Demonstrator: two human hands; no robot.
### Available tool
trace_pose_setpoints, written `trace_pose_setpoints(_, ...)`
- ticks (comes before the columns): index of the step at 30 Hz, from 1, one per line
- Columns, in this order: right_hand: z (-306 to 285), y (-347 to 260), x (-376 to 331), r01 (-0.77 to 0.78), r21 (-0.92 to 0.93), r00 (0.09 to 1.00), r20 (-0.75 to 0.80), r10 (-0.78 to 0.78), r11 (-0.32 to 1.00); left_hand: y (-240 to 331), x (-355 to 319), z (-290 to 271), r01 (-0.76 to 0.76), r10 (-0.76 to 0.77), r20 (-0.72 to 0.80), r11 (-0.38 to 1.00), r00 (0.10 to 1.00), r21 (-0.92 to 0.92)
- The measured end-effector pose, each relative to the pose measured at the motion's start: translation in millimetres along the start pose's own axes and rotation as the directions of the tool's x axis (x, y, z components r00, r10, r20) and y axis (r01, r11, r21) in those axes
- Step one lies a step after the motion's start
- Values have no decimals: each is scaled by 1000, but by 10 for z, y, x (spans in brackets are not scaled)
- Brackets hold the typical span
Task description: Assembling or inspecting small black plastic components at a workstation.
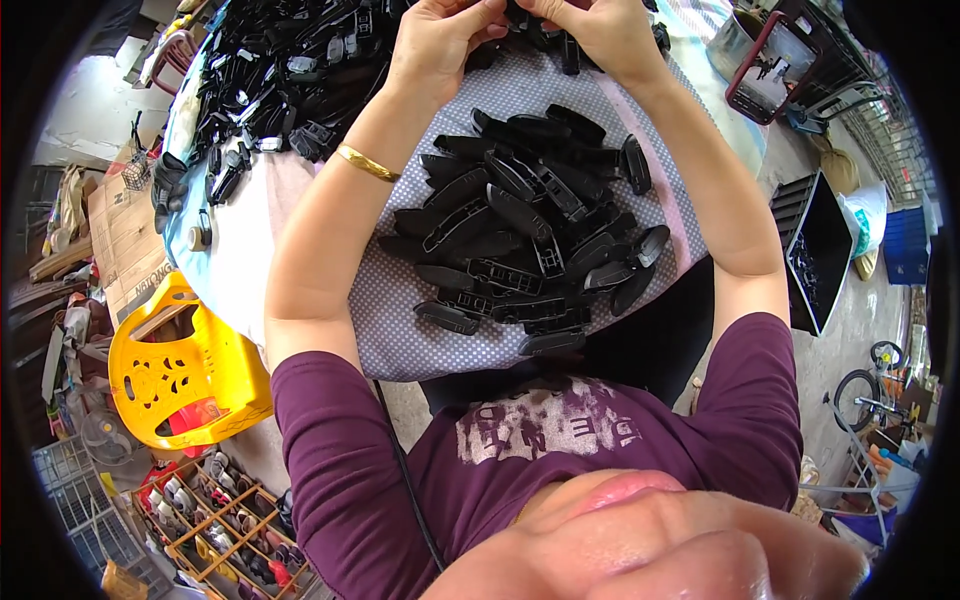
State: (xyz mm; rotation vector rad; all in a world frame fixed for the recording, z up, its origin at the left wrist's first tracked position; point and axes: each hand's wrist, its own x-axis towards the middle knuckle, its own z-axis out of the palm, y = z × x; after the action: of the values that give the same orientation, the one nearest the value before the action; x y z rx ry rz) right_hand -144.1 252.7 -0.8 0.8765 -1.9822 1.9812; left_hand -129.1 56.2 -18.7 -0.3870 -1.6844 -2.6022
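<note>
Both my hands are raised at the top edge, over the far part of the cloth-covered table (385,335). My left hand (458,28), with a gold bangle on its forearm, has its thumb and fingers pinched together. Opposite it, my right hand (600,35) is closed in the same way. Whatever sits between their fingertips is cut off by the frame edge. Between my forearms lies a heap of black plastic clip-like parts (535,220), long and curved, some showing slotted undersides. A larger pile of similar black parts (290,75) spreads beyond my left arm.
A yellow plastic chair (225,350) stands left of the table, near a cardboard box (120,235). At the right are a black crate (785,205) with small dark pieces inside, a metal pot (735,42) and a dark red-framed object (742,100). Shoes fill a rack (215,530) at lower left.
</note>
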Motion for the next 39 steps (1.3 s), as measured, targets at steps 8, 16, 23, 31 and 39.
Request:
trace_pose_setpoints(8, 22, -33, -82, 117, -26, 993, 20, -116, 993, -2, -1, 13, -44, 46, -14, 992, 999, 120)
trace_pose_setpoints(16, 206, -124, -159, 93, -413, 992, -36, -119, 906, 71, -77, 90, 3, -2, -78, 1000, 997, 9)
trace_pose_setpoints(23, 46, 13, -77, -226, -233, 938, 208, 276, 946, 134, -25, 38, -212, 259, 364, 963, 895, -165)
trace_pose_setpoints(31, -99, -2, 13, 90, -280, 851, 520, 73, 956, 412, -129, -1, 103, -134, 173, 978, 976, 180)
trace_pose_setpoints(39, -878, 828, 810, 387, -670, 906, 148, -397, 633, 616, -375, 716, -358, -473, 548, 436, 690, 826)
